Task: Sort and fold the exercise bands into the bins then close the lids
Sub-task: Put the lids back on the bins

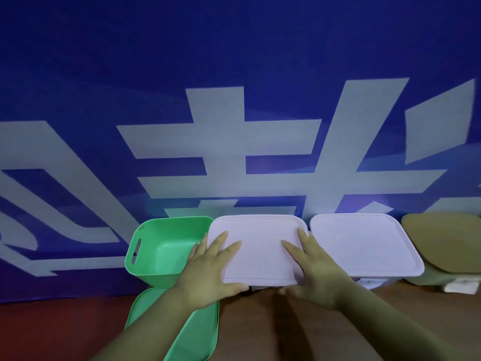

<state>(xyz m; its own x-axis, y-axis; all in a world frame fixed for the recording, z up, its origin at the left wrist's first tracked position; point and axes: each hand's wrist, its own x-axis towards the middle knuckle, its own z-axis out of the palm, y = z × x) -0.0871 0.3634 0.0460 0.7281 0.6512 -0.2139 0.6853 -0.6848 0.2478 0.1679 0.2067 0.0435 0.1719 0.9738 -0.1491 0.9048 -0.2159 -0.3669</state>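
Left hand (208, 272) and right hand (312, 274), palms down, side by side and apart. Fingers (218, 241) of each straight, spread and laid flat, pointing away from the body. Thumbs turned inward toward each other, nearer the body than the fingers. Left forearm (145, 327) and right forearm (385, 319) bare, converging toward the wrists.
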